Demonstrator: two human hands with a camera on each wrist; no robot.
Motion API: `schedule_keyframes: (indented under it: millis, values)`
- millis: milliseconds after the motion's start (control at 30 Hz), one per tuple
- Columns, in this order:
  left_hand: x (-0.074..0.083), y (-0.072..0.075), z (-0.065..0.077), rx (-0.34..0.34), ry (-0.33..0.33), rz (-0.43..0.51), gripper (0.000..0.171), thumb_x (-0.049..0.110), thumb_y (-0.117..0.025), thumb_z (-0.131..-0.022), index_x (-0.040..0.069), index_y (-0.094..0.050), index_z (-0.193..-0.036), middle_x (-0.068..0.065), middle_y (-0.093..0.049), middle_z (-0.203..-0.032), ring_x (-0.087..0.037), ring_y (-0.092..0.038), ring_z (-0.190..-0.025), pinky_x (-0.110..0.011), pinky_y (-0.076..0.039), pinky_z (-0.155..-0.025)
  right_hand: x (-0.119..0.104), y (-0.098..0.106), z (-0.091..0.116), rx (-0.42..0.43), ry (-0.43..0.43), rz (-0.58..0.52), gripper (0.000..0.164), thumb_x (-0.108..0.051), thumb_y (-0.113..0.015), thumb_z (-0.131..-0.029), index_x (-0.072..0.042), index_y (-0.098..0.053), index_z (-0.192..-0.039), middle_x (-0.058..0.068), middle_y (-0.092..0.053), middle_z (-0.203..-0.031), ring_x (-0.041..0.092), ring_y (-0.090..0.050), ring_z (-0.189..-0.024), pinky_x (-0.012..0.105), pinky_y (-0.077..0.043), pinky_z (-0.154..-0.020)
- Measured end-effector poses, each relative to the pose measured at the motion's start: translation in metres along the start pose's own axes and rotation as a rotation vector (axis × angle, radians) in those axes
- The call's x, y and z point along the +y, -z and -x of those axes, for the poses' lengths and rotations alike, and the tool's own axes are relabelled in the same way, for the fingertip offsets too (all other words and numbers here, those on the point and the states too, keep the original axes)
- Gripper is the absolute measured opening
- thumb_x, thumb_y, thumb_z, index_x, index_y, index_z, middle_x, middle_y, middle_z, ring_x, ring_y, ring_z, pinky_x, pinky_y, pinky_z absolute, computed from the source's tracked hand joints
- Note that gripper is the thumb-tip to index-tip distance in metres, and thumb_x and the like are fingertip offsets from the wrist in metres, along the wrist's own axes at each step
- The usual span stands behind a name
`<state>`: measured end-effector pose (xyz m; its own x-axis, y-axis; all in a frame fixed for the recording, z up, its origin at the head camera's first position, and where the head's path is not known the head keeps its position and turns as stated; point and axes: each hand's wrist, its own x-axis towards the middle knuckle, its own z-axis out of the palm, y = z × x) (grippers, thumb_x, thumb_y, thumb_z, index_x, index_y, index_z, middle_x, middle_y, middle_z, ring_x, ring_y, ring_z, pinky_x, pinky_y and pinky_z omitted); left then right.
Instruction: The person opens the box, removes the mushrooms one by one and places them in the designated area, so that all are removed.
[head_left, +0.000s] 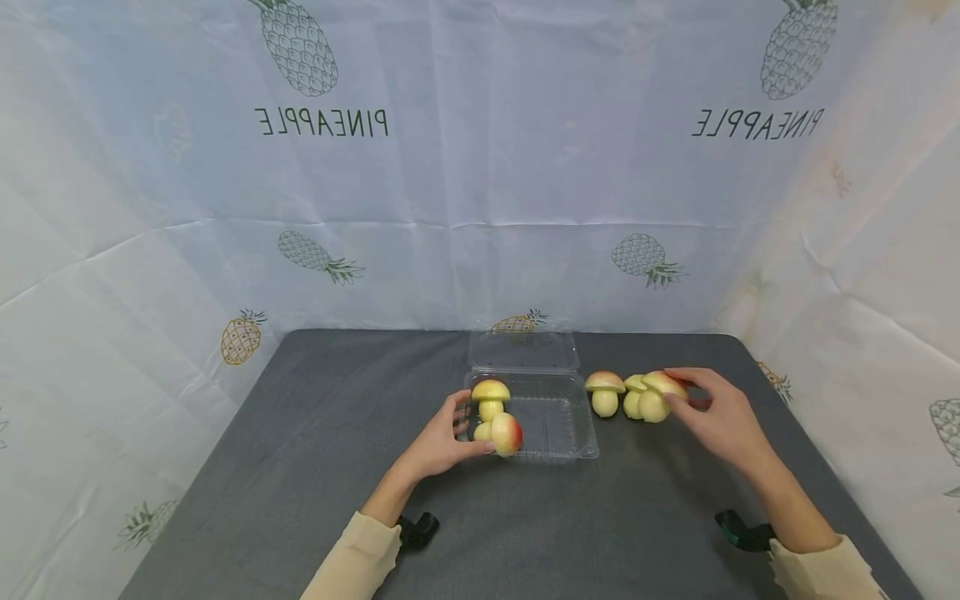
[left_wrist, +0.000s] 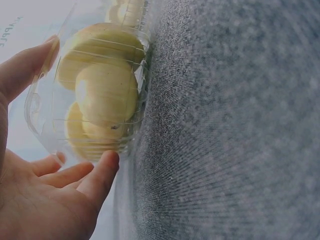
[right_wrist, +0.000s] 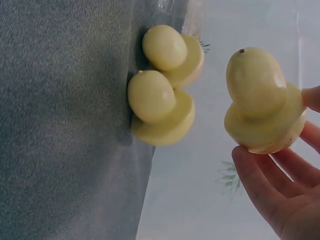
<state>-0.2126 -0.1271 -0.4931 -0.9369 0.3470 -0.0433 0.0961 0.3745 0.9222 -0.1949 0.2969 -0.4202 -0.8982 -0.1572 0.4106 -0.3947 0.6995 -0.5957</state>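
Left hand (head_left: 441,442) grips clear clamshell box (head_left: 558,423) at nine o'clock, beside two seated mushrooms (head_left: 491,392) inside. Right hand (head_left: 722,415) pinches a raised mushroom (right_wrist: 265,102), box's three o'clock, near two loose mushrooms (head_left: 604,393).

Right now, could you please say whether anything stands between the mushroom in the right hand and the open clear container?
Yes: two other mushrooms lie on the table between the held mushroom and the container. The held one is raised off the table, and the lid is folded back, out of the way.
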Motion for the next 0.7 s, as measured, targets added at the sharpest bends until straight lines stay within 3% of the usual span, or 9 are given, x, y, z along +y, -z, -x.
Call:
schedule_keyframes:
  millis: [500,567,700]
  values:
    - [0.001,0.0,0.001,-0.001,-0.003,0.003,0.099,0.032,-0.083,-0.087,0.007,-0.022,-0.16,-0.022,-0.027,-0.162,-0.046,-0.04,-0.141,-0.059,-0.044,-0.108,0.021,0.006,0.0,0.0,-0.074,0.0,0.041,-0.02,-0.067,-0.101,0.002,-0.061,-0.135,0.021,-0.058,-0.127,-0.016,-0.04,-0.107,-0.001,-0.043,-0.077]
    - [0.001,0.0,0.0,-0.001,-0.002,0.002,0.099,0.032,-0.083,-0.087,0.008,-0.022,-0.161,-0.022,-0.027,-0.162,-0.046,-0.04,-0.141,-0.059,-0.044,-0.109,0.025,0.006,0.0,0.0,-0.082,0.006,0.041,-0.02,-0.067,-0.101,0.002,-0.061,-0.135,0.021,-0.058,-0.128,-0.013,-0.042,-0.107,-0.002,-0.042,-0.077]
    - [-0.001,0.0,0.0,-0.004,-0.003,-0.001,0.099,0.033,-0.083,-0.087,0.008,-0.022,-0.161,-0.022,-0.026,-0.162,-0.046,-0.04,-0.141,-0.059,-0.044,-0.109,0.03,0.006,0.0,-0.006,-0.094,0.008,0.042,-0.019,-0.068,-0.1,0.002,-0.061,-0.135,0.023,-0.057,-0.128,0.005,-0.051,-0.108,-0.001,-0.042,-0.077]
